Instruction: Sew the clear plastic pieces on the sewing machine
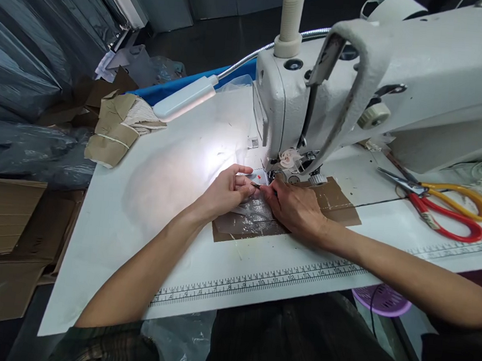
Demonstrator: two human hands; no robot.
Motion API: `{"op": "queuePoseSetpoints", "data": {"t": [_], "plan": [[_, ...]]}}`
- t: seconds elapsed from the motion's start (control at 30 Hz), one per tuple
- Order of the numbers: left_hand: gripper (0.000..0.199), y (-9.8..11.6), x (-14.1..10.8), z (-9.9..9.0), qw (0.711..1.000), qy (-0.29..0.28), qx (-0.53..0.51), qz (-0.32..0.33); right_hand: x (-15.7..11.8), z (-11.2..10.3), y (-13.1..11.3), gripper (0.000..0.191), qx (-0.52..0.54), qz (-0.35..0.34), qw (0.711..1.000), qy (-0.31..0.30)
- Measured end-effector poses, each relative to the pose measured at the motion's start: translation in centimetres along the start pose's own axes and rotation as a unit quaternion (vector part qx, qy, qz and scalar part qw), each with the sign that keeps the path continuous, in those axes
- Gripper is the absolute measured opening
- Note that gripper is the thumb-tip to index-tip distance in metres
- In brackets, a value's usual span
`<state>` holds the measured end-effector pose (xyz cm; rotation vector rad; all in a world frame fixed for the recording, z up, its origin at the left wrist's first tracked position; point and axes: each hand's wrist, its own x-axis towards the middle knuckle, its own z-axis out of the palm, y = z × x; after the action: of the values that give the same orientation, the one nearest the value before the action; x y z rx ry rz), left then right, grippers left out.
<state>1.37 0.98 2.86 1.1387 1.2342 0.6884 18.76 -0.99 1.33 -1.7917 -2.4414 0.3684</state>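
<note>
Just in front of the needle area of a white sewing machine [273, 94], my two hands almost meet. My left hand [229, 191] is pinched at one end of a small dark thing [255, 185], too small to name. The fingertips of my right hand [295, 206] are closed at its other end, beside the presser foot. Thin translucent material [256, 208] lies beneath and between the hands, over a brown sheet [237, 229] on the table. A small red mark [259, 177] shows close to the left fingertips. Bunched pale fabric [290, 158] sits at the machine head.
Scissors with red and yellow handles [431, 198] lie at the right. A lamp [184, 98] lights the white table [106, 248]. A brown-wrapped bundle [113, 131] rests at the back left corner. A printed ruler [249, 284] runs along the front edge; a purple basket [384, 301] is below.
</note>
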Motion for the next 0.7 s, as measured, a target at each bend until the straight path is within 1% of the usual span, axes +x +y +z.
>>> {"op": "queuePoseSetpoints", "data": {"t": [0.2, 0.27, 0.33, 0.4, 0.47, 0.53, 0.57, 0.6, 0.63, 0.67, 0.7], "plan": [[0.03, 0.2, -0.2, 0.3, 1.0, 0.025, 0.0, 0.011, 0.2, -0.1, -0.8, 0.039, 0.022, 0.047, 0.999, -0.006], [0.03, 0.2, -0.2, 0.3, 1.0, 0.028, 0.007, 0.011, 0.3, -0.1, -0.9, 0.04, 0.033, 0.073, 0.997, 0.001], [0.03, 0.1, -0.1, 0.3, 0.999, 0.025, 0.016, 0.012, 0.5, 0.0, -0.7, 0.042, 0.055, 0.084, 0.995, 0.013], [0.032, -0.3, 0.0, 0.3, 0.999, 0.02, 0.024, 0.021, 0.5, -0.1, -0.3, 0.046, 0.089, 0.069, 0.993, 0.028], [0.037, -0.7, -0.1, 0.2, 0.999, 0.004, 0.03, 0.038, 0.1, -0.3, 0.6, 0.05, 0.125, 0.024, 0.991, 0.034], [0.041, -0.8, -0.4, -0.2, 0.996, -0.025, 0.051, 0.072, -0.5, -0.6, 2.2, 0.054, 0.138, -0.033, 0.989, 0.035], [0.04, -0.5, -0.6, -0.5, 0.991, -0.039, 0.078, 0.099, -1.0, -0.8, 3.2, 0.055, 0.125, -0.056, 0.99, 0.041], [0.037, -0.1, -0.9, -0.9, 0.982, -0.042, 0.123, 0.136, -1.4, -0.9, 4.3, 0.055, 0.101, -0.066, 0.991, 0.06], [0.033, 0.5, -1.2, -1.5, 0.967, -0.027, 0.181, 0.179, -1.8, -1.0, 5.6, 0.056, 0.069, -0.072, 0.991, 0.091], [0.029, 1.2, -1.4, -2.1, 0.943, 0.003, 0.248, 0.222, -2.1, -1.0, 6.9, 0.056, 0.041, -0.061, 0.989, 0.13], [0.027, 1.9, -1.5, -2.8, 0.912, 0.046, 0.317, 0.256, -2.3, -1.0, 8.1, 0.055, 0.024, -0.045, 0.987, 0.155]]}}
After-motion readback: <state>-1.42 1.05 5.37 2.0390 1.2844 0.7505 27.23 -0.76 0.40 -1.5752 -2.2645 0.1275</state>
